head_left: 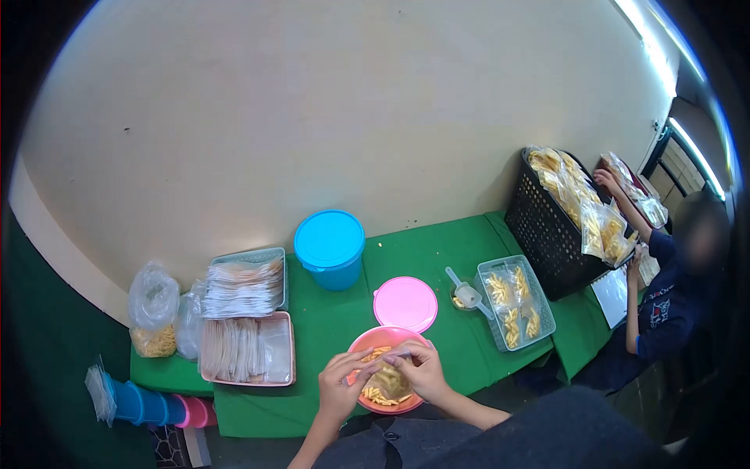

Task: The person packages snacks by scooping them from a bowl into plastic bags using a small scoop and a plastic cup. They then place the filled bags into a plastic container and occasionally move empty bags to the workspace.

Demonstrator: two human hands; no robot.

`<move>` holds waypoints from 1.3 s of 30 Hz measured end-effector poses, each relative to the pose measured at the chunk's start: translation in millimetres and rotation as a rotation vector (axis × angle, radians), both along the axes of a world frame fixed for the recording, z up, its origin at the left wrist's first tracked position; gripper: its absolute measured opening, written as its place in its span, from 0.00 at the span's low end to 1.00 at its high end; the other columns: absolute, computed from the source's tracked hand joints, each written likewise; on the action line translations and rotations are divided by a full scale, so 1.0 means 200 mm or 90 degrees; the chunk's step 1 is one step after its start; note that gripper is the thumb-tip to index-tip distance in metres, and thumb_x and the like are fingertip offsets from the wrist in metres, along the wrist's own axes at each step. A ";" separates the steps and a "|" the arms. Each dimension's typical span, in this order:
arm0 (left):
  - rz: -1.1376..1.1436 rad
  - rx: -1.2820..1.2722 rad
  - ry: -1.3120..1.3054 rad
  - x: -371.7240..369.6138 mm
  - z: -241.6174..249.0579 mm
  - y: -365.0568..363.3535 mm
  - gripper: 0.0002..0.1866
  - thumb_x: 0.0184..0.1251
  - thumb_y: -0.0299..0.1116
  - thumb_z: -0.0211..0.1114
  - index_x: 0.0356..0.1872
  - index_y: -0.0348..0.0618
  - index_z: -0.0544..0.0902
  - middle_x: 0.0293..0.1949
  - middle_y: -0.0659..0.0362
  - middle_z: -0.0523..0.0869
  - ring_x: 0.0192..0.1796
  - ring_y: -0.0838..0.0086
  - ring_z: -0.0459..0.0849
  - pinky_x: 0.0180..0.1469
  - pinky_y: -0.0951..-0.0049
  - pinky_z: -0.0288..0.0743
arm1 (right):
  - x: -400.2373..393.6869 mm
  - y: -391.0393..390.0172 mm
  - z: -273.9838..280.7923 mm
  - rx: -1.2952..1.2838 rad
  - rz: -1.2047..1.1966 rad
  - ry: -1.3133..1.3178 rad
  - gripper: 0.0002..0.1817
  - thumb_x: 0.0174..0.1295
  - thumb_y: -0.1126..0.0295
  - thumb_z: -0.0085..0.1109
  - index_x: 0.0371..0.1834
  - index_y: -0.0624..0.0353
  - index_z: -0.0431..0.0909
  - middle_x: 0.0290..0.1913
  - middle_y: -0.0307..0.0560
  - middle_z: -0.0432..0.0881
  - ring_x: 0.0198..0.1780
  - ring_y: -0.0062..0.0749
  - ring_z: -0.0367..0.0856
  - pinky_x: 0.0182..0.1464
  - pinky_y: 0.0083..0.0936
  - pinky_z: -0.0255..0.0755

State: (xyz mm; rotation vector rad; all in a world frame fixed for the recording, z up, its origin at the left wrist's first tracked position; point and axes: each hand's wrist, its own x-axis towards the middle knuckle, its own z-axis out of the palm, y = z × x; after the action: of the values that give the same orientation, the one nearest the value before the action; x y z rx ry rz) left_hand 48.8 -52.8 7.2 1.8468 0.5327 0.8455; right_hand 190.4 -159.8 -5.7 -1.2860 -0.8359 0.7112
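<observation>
My left hand (342, 383) and my right hand (423, 376) pinch the top edge of a small clear plastic bag (391, 381) between them. Pale yellow snack sticks show through its film. The bag is over a pink tub (362, 339), which holds loose snack sticks (380, 399). Just behind the tub lies a round pink lid (405, 304). Whether the bag's mouth is sealed cannot be made out.
Trays of flat bags (234, 352) stand left, near a blue lidded bucket (330, 244). On the right are a scoop (468, 295), a clear tray (541, 334) of filled bags and a black basket (539, 234) piled with packs. A co-worker (664, 305) reaches beyond the basket.
</observation>
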 end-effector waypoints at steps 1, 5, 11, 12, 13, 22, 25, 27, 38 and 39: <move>0.007 0.035 0.037 0.00 0.01 -0.01 0.03 0.61 0.28 0.69 0.32 0.41 0.88 0.42 0.54 0.89 0.52 0.63 0.85 0.61 0.59 0.71 | 0.01 -0.01 0.00 -0.023 -0.008 -0.017 0.06 0.62 0.74 0.63 0.39 0.64 0.85 0.37 0.42 0.83 0.41 0.24 0.79 0.45 0.23 0.71; -0.010 0.027 -0.003 0.00 -0.10 0.02 0.04 0.63 0.29 0.67 0.34 0.42 0.88 0.42 0.55 0.90 0.51 0.64 0.85 0.64 0.54 0.67 | 0.02 -0.04 -0.01 -0.032 0.012 -0.086 0.07 0.65 0.73 0.61 0.41 0.64 0.85 0.36 0.43 0.82 0.42 0.24 0.79 0.46 0.24 0.71; 0.037 -0.004 -0.048 -0.01 -0.14 0.01 0.08 0.66 0.33 0.66 0.29 0.41 0.85 0.37 0.54 0.90 0.51 0.61 0.86 0.69 0.48 0.60 | -0.03 0.01 -0.03 0.042 0.077 0.128 0.09 0.66 0.72 0.59 0.44 0.64 0.85 0.42 0.46 0.82 0.46 0.28 0.79 0.50 0.25 0.71; 0.050 -0.006 -0.073 -0.01 -0.14 -0.01 0.09 0.66 0.34 0.66 0.29 0.40 0.84 0.36 0.54 0.89 0.51 0.61 0.86 0.69 0.48 0.60 | -0.05 0.01 -0.01 0.031 0.077 0.027 0.09 0.66 0.72 0.59 0.45 0.64 0.85 0.43 0.46 0.82 0.47 0.29 0.79 0.52 0.26 0.71; 0.062 -0.008 -0.098 -0.01 -0.14 -0.02 0.10 0.66 0.34 0.66 0.28 0.40 0.83 0.35 0.54 0.89 0.51 0.61 0.86 0.69 0.48 0.60 | -0.07 0.01 0.00 0.020 0.075 -0.075 0.10 0.66 0.72 0.58 0.45 0.64 0.84 0.44 0.46 0.82 0.48 0.30 0.79 0.53 0.26 0.70; 0.138 -0.079 -0.124 -0.01 -0.19 -0.07 0.16 0.73 0.38 0.59 0.32 0.34 0.83 0.32 0.55 0.88 0.43 0.68 0.86 0.70 0.54 0.60 | -0.05 -0.01 -0.01 -0.014 0.116 -0.071 0.15 0.70 0.64 0.54 0.50 0.64 0.82 0.43 0.47 0.81 0.52 0.34 0.75 0.59 0.31 0.64; 0.136 -0.068 -0.150 -0.02 -0.16 -0.07 0.15 0.74 0.35 0.57 0.35 0.31 0.84 0.34 0.53 0.89 0.39 0.74 0.86 0.63 0.60 0.70 | 0.00 -0.03 -0.01 -0.010 0.178 -0.145 0.18 0.73 0.62 0.49 0.52 0.64 0.80 0.42 0.48 0.80 0.50 0.35 0.73 0.58 0.33 0.64; 0.141 -0.145 -0.160 -0.02 -0.16 -0.07 0.16 0.74 0.35 0.57 0.35 0.30 0.84 0.33 0.55 0.88 0.38 0.75 0.85 0.57 0.67 0.72 | 0.00 -0.02 0.03 -0.002 0.176 -0.155 0.17 0.73 0.62 0.48 0.52 0.64 0.80 0.41 0.48 0.79 0.49 0.36 0.72 0.57 0.34 0.64; 0.051 -0.202 -0.133 0.07 -0.21 -0.07 0.05 0.65 0.24 0.67 0.33 0.34 0.80 0.32 0.60 0.82 0.36 0.79 0.77 0.42 0.77 0.71 | -0.06 -0.01 -0.07 -0.010 -0.002 0.157 0.16 0.71 0.67 0.54 0.55 0.66 0.78 0.43 0.41 0.82 0.45 0.19 0.77 0.49 0.21 0.72; 0.049 -0.191 -0.120 0.08 -0.20 -0.07 0.06 0.66 0.26 0.66 0.32 0.34 0.79 0.31 0.60 0.82 0.37 0.79 0.78 0.43 0.76 0.71 | -0.06 -0.01 -0.09 -0.006 -0.012 0.092 0.16 0.68 0.68 0.59 0.53 0.67 0.80 0.42 0.41 0.83 0.45 0.19 0.78 0.48 0.22 0.72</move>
State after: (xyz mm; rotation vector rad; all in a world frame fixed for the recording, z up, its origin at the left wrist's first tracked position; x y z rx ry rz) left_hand 64.8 -67.8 -32.2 1.4657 0.5797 0.9260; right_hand 178.5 -161.9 -24.3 -1.2341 -0.7034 0.7846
